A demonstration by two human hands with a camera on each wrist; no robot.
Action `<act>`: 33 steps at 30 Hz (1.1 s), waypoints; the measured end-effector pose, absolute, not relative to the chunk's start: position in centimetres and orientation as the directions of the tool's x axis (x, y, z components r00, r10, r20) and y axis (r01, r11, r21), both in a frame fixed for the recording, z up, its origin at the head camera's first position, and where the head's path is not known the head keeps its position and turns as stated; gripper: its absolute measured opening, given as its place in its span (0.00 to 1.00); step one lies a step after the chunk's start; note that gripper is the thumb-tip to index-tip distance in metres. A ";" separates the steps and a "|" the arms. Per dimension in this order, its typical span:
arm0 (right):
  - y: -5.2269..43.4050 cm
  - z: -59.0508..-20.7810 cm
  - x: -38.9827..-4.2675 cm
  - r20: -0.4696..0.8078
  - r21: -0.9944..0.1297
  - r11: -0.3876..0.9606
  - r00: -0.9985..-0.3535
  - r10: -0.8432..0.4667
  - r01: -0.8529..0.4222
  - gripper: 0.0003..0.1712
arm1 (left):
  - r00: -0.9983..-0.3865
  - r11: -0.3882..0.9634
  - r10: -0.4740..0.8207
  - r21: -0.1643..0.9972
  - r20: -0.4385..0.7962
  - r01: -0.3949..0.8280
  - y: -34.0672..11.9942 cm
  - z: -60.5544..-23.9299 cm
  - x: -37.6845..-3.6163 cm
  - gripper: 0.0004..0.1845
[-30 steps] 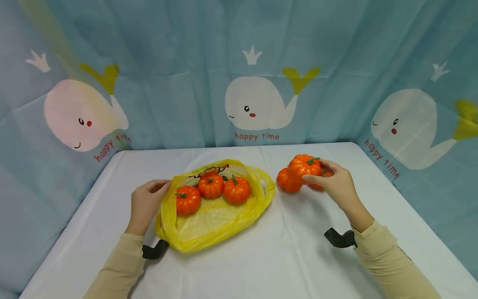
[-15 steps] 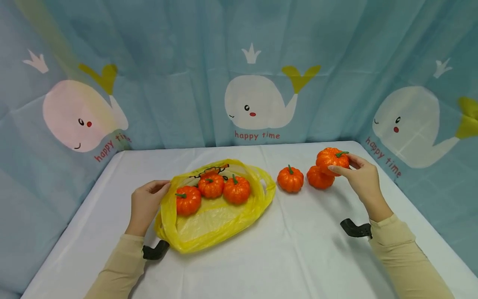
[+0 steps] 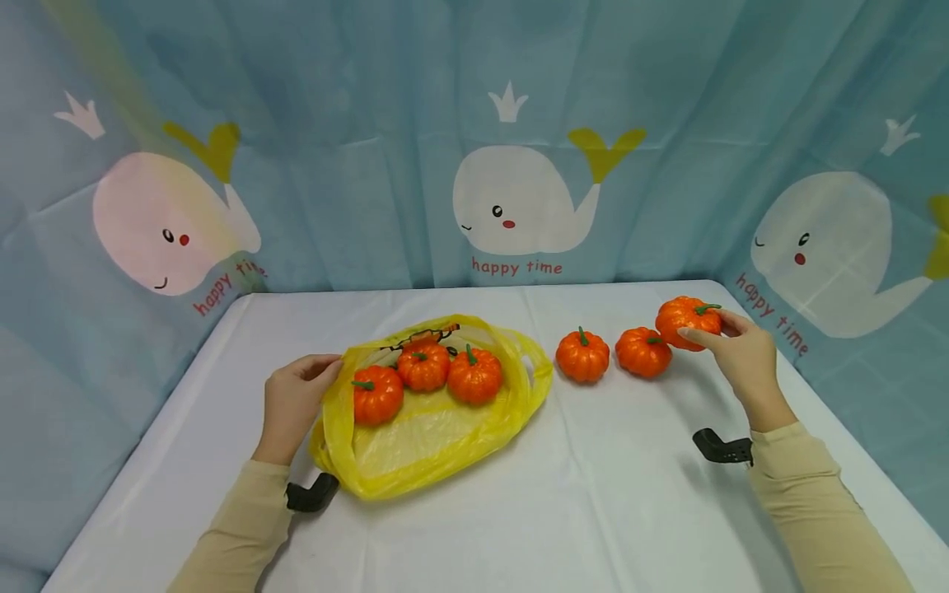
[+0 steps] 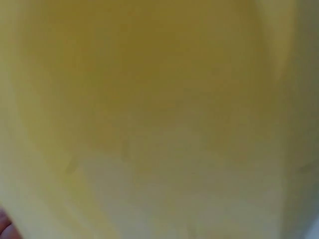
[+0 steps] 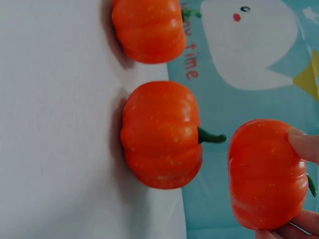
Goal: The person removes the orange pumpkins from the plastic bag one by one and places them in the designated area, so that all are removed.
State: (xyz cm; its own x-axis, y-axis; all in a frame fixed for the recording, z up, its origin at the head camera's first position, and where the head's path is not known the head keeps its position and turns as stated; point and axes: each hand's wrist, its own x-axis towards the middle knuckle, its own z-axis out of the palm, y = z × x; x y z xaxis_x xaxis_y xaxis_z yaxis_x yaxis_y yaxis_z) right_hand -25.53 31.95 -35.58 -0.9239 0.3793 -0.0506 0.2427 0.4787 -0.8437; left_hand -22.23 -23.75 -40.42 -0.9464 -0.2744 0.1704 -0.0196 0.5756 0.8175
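Note:
My right hand (image 3: 741, 356) grips a small orange pumpkin (image 3: 684, 322) (image 5: 268, 173) just above the white table (image 3: 563, 502), at the far right. Two more pumpkins stand to its left: one (image 3: 642, 352) (image 5: 160, 134) close beside it and another (image 3: 582, 356) (image 5: 148, 29) further left. My left hand (image 3: 296, 401) pinches the left rim of a yellow plastic bag (image 3: 415, 436) lying open on the table. Three pumpkins (image 3: 425, 365) lie inside the bag near its far edge. The left wrist view is filled with blurred yellow bag plastic (image 4: 159, 119).
A teal curtain with white whales (image 3: 519, 202) hangs round the back and sides of the table. The table's right edge runs close to my right hand. Black wrist mounts (image 3: 722, 449) sit at both sleeves.
My right hand has carried its pumpkin to the right, from beside the bag to past the two loose pumpkins. The left hand and bag have stayed put.

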 end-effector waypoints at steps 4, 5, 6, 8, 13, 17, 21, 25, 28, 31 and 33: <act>32.7 -36.0 -25.8 -0.065 -0.839 0.477 -0.918 0.391 0.262 0.53 | -0.947 0.579 -0.278 0.815 0.164 -0.029 -23.8 -40.4 -22.2 0.18; 32.8 -36.0 -25.9 -0.067 -0.838 0.476 -0.917 0.394 0.266 0.53 | -0.946 0.580 -0.281 0.814 0.162 -0.033 -23.8 -40.4 -22.2 0.18; 33.0 -36.1 -26.0 -0.070 -0.838 0.475 -0.915 0.398 0.270 0.53 | -0.946 0.578 -0.284 0.815 0.157 -0.038 -23.8 -40.4 -22.2 0.18; 33.4 -36.3 -26.2 -0.071 -0.836 0.475 -0.912 0.404 0.275 0.53 | -0.946 0.575 -0.289 0.817 0.147 -0.049 -23.8 -40.3 -22.1 0.18; 34.2 -36.8 -26.5 -0.080 -0.832 0.469 -0.901 0.425 0.295 0.53 | -0.946 0.568 -0.293 0.821 0.138 -0.056 -23.8 -40.2 -22.0 0.18; 34.7 -37.4 -26.8 -0.097 -0.821 0.469 -0.889 0.447 0.325 0.52 | -0.942 0.575 -0.296 0.817 0.162 -0.040 -23.7 -40.2 -22.1 0.17; 35.2 -38.1 -27.0 -0.121 -0.801 0.475 -0.876 0.466 0.364 0.51 | -0.941 0.578 -0.293 0.816 0.170 -0.032 -23.6 -40.3 -22.1 0.17; 35.9 -38.7 -27.0 -0.141 -0.786 0.476 -0.865 0.481 0.393 0.51 | -0.942 0.569 -0.289 0.822 0.170 -0.026 -23.4 -40.3 -22.1 0.17; 36.4 -39.1 -27.1 -0.153 -0.774 0.479 -0.857 0.492 0.414 0.51 | -0.943 0.560 -0.286 0.828 0.168 -0.022 -23.4 -40.4 -22.1 0.17; 36.6 -39.2 -27.3 -0.156 -0.767 0.485 -0.855 0.495 0.420 0.50 | -0.944 0.559 -0.286 0.829 0.167 -0.022 -23.4 -40.4 -22.0 0.17; 36.7 -39.3 -27.5 -0.153 -0.760 0.496 -0.858 0.490 0.419 0.50 | -0.943 0.559 -0.287 0.829 0.168 -0.023 -23.4 -40.3 -22.0 0.17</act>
State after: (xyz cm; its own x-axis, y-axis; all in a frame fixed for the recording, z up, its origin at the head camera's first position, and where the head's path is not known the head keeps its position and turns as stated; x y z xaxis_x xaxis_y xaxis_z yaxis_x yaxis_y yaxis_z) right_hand -27.46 36.71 -39.27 -0.8581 0.4901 -0.1529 0.4191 0.4965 -0.7602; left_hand -21.98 -23.36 -40.34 -0.9430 -0.2874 0.1679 -0.0228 0.5589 0.8289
